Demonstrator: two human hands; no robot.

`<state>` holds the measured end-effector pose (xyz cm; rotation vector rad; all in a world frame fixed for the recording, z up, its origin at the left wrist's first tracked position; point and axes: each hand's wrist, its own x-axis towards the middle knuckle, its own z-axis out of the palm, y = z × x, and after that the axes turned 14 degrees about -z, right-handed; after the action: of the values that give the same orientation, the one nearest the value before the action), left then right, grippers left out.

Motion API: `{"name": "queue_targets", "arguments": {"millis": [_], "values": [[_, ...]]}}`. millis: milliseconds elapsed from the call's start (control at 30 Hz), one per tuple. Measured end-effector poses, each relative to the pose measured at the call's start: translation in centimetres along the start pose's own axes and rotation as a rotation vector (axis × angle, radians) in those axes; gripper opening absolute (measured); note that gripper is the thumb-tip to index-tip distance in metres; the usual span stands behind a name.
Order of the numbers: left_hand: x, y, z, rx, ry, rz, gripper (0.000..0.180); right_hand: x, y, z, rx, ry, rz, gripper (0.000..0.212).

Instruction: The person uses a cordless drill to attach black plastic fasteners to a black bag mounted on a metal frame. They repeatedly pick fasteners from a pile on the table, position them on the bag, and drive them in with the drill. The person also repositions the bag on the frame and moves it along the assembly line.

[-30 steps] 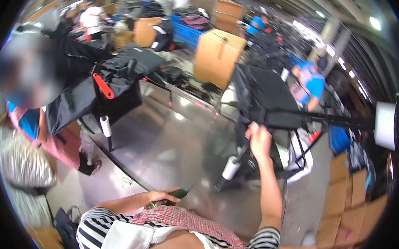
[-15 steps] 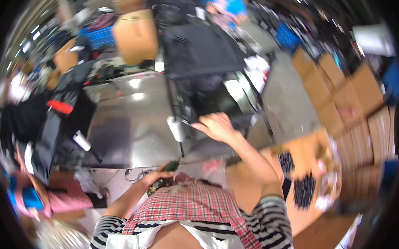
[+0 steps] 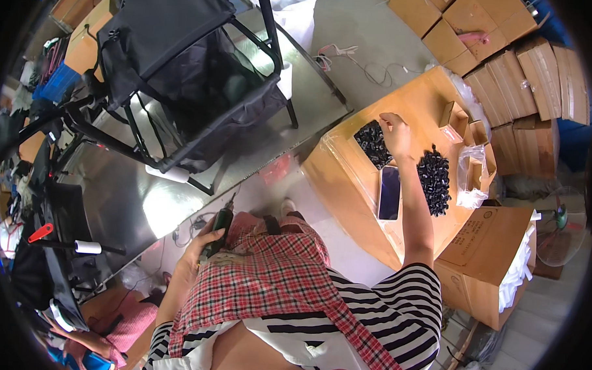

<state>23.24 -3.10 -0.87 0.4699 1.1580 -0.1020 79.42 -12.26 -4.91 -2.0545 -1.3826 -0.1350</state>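
Observation:
A dark green power screwdriver (image 3: pixel 223 219) is held in my left hand (image 3: pixel 201 245), close to my apron, its thin bit pointing up and away. Off to the right, my right hand (image 3: pixel 397 137) is over a pile of small black parts (image 3: pixel 370 143) on a cardboard-covered table (image 3: pixel 336 161). Its fingers are bent and drawn together at the pile's edge; whatever is between them is too small to make out. Below that pile lies a dark-screened phone (image 3: pixel 389 195). A second heap of black parts (image 3: pixel 434 183) lies to the right of my forearm.
On the metal worktable (image 3: pixel 245 160) stands a black tubular frame with black fabric (image 3: pixel 182 70). Small open cardboard boxes (image 3: pixel 453 120) sit on the table's far side. A large carton (image 3: pixel 482 257) and a fan (image 3: pixel 561 220) stand at right. Another person's pink clothing (image 3: pixel 131 326) shows lower left.
My right hand has left the black frame and moved right to the black parts. My view has swung right. The screwdriver stays in my left hand.

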Motion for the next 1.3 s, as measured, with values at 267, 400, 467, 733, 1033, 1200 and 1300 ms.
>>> {"name": "queue_targets", "arguments": {"millis": [267,400,467,733,1033,1200,1300], "values": [[-1.8,-2.0,2.8,-0.096,-0.037,-0.043,0.064,0.5,4.0,2.0,-0.172,-0.413,-0.083,0.028],[1.5,-4.1,2.6,-0.207,-0.172,0.298,0.061,-0.1,7.6,3.0,-0.028,-0.334,-0.061,0.025],[3.9,-4.9,0.6,-0.135,-0.179,0.218,0.088,2.8,4.8,3.3,-0.001,-0.330,-0.083,0.024],[5.3,-5.6,-0.6,-0.291,-0.205,0.407,0.042,8.7,-9.9,2.1,0.297,-0.480,-0.136,0.032],[-6.6,-0.9,-1.7,0.020,-0.514,0.785,0.102,9.9,-26.7,5.1,1.002,-0.379,-0.557,0.011],[-11.1,0.7,-2.7,0.030,-0.607,1.026,0.106,7.4,-42.7,5.6,1.017,-0.496,-0.619,0.018],[-15.0,-0.1,-4.2,-0.014,-0.466,1.081,0.109,7.3,-48.7,7.8,1.043,-0.530,-0.730,0.019]]}}
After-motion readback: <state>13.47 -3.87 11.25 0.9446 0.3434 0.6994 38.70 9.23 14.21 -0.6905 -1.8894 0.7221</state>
